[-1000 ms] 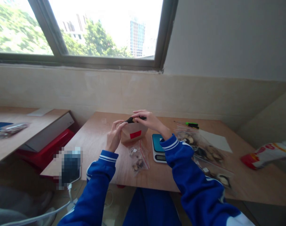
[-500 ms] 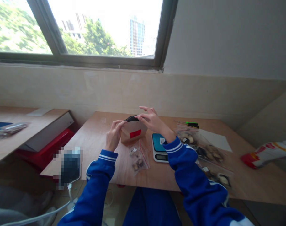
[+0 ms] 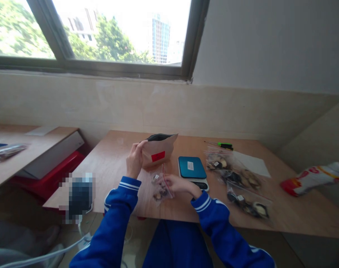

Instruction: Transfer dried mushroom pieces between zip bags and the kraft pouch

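Observation:
My left hand [image 3: 134, 159] grips the left side of a brown paper pouch [image 3: 148, 158] with a red label. The pouch stands on the table and its dark-lined mouth gapes. Lower and to the right, my right hand [image 3: 181, 184] has its fingers closed at the right edge of a small clear zip bag [image 3: 158, 196]. That bag lies flat in front of the pouch and holds several dark and pale dried pieces. Just right of this hand sits a kitchen scale [image 3: 192, 166] with a blue top, its display partly covered by the hand.
Several larger zip bags of dried pieces [image 3: 249, 203] lie to the right, beside a white paper sheet [image 3: 253, 163]. A green-handled screwdriver [image 3: 224, 145] is behind them. A red-and-white bottle [image 3: 311, 180] lies far right. At left, a blurred-out device [image 3: 80, 197] has a white cable.
My right hand has left the pouch's top and come down to the small zip bag. The pouch's mouth now spreads wider, with my left hand still on it.

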`<state>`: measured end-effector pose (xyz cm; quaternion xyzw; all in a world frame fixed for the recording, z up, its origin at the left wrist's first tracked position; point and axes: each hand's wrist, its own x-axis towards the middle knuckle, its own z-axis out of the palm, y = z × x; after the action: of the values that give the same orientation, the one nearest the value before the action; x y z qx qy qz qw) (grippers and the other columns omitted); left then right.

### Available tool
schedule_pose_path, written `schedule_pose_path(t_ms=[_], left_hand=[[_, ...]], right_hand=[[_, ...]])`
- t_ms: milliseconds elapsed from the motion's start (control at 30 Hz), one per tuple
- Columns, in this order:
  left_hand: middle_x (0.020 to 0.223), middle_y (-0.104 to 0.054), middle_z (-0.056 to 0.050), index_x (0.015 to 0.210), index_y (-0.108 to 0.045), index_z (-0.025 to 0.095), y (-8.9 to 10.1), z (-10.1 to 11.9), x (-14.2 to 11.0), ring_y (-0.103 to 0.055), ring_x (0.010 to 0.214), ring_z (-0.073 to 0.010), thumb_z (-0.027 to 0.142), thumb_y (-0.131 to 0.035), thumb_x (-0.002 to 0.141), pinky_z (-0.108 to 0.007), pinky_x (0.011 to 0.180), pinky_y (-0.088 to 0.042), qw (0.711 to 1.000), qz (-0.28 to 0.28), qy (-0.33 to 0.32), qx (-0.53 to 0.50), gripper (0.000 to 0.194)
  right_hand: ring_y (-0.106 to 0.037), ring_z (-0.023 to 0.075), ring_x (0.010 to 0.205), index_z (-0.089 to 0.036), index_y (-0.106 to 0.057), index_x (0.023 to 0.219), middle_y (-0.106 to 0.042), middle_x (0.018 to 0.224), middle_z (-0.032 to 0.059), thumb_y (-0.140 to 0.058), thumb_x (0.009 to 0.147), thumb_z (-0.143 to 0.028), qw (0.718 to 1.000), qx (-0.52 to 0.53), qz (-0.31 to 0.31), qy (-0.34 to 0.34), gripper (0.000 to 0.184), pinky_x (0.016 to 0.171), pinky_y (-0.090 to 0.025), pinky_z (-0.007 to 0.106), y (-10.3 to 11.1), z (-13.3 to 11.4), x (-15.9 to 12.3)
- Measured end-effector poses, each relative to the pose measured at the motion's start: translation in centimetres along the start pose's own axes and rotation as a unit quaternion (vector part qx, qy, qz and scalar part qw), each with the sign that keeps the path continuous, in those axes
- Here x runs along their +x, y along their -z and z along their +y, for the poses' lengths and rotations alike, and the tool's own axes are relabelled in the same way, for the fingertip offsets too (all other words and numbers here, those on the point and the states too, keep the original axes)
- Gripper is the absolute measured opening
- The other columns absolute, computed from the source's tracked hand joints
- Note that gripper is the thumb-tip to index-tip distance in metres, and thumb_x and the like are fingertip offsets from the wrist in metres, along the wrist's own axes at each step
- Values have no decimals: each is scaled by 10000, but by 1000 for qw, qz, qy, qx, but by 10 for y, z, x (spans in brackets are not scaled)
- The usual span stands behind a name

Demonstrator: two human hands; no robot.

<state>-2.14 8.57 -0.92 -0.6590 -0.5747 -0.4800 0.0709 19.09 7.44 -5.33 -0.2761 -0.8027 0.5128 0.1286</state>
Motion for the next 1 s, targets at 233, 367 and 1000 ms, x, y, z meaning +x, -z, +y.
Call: schedule_pose_path(t_ms=[233,367,1000], left_hand=[[1048,-596,-52,1242,-542,250,3,2,3,-594,805,-136,219,-368,946,-204,561,-402,1000,-13,17,-4,344],[1029,-593,-53,1238,-542,249,2,2,2,-591,810,-134,210,-366,944,-206,579,-412,1000,-6,15,-9,345],[1025,-597,-45,1244,-524,250,5,0,2,-594,847,-139,225,-343,948,-225,662,-453,999,-23,-2,-23,348]], right_hand=[[-609,201,975,-215,-559,1263,-625,1142,81,-740,700,-186,993,-70,-88,19,592,879,-475,311,-16,16,12],[-535,253,1142,-197,-658,1135,-577,1238,101,-756,702,-206,989,-135,-27,57,444,975,-417,345,-21,19,17],[-649,253,966,-132,-696,984,-709,1037,115,-726,658,-273,977,148,148,-49,357,920,-471,432,26,-1,-16]])
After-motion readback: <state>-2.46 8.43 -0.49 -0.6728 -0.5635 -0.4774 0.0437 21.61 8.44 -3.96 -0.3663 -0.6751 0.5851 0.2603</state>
